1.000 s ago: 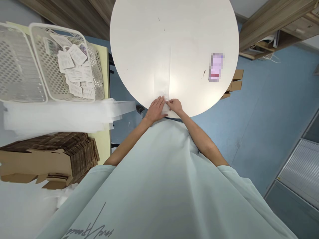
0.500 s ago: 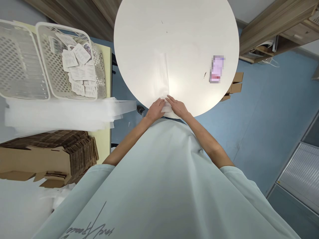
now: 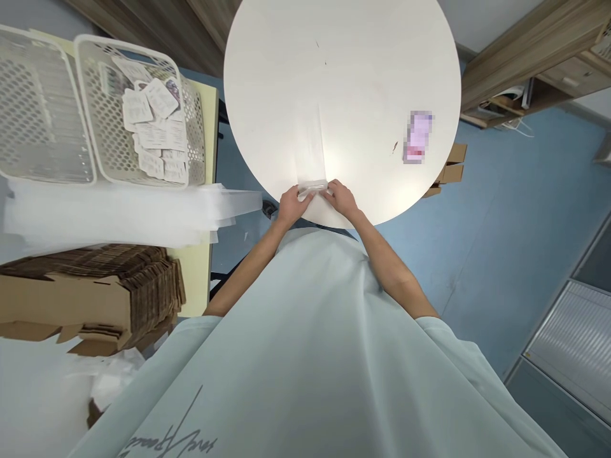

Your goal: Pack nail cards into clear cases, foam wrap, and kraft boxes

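Since earlier head frame, near end of long translucent white film strip (image 3: 310, 149) gathered into fold (image 3: 313, 186); left hand (image 3: 291, 206) and right hand (image 3: 342, 198) spread to its sides, each pinching one end. Strip's rest lies flat beyond, on round white table (image 3: 382, 63).

Bright, even light leaves soft glare on the white tabletop (image 3: 365, 152), while wide-angle distortion stretches the outer edges.

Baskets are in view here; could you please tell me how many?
2. One basket, at the left, holds white cards; the other basket stands beside it, cut off by the picture's left edge. More may be hidden.
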The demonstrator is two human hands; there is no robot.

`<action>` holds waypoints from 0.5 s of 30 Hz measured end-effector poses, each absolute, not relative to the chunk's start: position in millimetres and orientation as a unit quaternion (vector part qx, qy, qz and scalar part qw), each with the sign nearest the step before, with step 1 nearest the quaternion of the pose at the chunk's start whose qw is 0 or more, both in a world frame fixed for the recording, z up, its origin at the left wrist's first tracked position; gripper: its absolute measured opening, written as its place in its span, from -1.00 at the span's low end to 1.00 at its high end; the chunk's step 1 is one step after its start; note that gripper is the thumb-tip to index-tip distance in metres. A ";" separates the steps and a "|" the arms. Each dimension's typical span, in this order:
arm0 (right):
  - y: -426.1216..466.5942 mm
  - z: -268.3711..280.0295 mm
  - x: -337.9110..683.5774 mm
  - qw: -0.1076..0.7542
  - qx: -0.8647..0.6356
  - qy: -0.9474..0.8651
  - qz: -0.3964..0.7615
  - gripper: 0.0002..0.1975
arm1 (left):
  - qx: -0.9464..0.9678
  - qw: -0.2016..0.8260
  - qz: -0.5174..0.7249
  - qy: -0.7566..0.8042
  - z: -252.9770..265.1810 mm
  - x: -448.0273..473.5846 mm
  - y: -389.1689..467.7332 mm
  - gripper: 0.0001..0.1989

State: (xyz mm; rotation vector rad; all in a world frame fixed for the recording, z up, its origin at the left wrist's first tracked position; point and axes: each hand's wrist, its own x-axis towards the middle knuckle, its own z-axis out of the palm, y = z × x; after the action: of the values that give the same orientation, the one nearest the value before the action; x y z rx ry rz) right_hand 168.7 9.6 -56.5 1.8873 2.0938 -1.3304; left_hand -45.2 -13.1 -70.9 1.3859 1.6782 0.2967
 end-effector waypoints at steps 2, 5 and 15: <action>15.3 -56.1 164.6 0.017 0.627 0.656 -0.420 -0.67 | 0.547 0.446 0.113 0.699 -75.8 -44.4 -10.4 -0.65; 22.2 -56.4 157.3 0.029 0.660 0.627 -0.412 -0.72 | 0.533 0.429 0.121 0.720 -84.3 -43.6 -3.3 -0.79; 29.2 -60.1 139.9 0.045 0.723 0.570 -0.389 -0.76 | 0.447 0.417 0.118 0.783 -107.2 -34.6 21.8 -0.86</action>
State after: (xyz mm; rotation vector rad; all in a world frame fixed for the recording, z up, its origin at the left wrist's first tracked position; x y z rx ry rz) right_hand 139.9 29.2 -60.1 2.2068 1.7402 -1.1870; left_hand -34.6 21.8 -107.2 1.1212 1.9653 0.2970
